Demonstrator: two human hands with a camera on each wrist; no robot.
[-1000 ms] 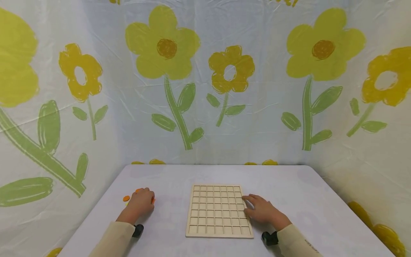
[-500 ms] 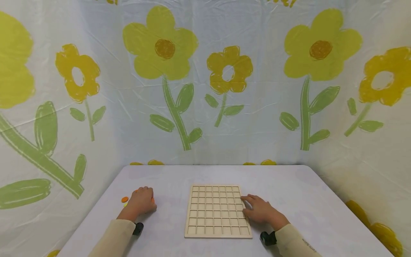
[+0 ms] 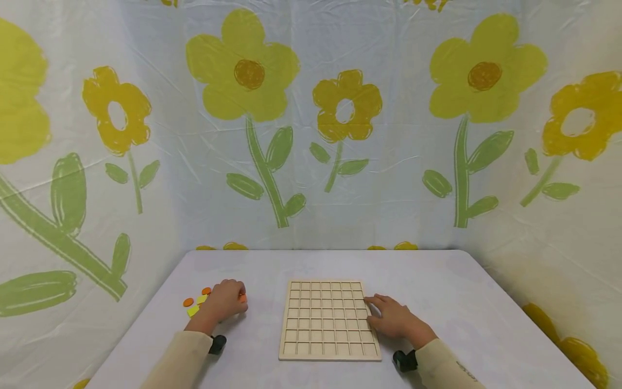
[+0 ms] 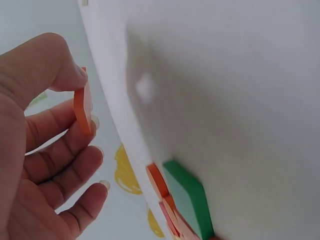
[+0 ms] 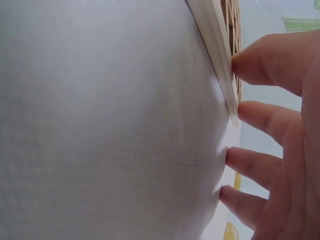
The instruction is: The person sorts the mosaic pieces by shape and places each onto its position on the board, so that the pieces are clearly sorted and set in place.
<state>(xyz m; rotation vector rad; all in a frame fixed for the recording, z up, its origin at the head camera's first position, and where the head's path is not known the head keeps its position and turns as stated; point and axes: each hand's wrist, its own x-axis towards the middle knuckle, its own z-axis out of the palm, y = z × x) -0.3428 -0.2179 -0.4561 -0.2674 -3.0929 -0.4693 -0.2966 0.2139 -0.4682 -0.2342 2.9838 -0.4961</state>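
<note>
Between thumb and fingers, my left hand [image 3: 222,302] pinches a flat orange piece [image 4: 79,111] with angular edges, raised above the table. A square-gridded wooden board [image 3: 330,357] lies flat at the middle. At its right edge, my right hand [image 3: 397,319] rests with fingers spread; thumb and index finger touch the rim, while other fingertips rest on the table in the right wrist view. Left of my left hand lie orange discs [image 3: 188,302] and yellow pieces [image 3: 193,310]. A green piece [image 4: 187,197] shows in the left wrist view; my left hand hides it in the head view.
The white-covered table [image 3: 340,265] ends at a back wall of flower-printed cloth [image 3: 403,162]. Similar cloth hangs at both sides. Dark wrist cameras [image 3: 405,361] sit at both sleeves.
My left hand has moved right and slightly away from the loose pieces with the orange piece in its fingers, uncovering yellow pieces and an orange disc. My right hand stays at the board.
</note>
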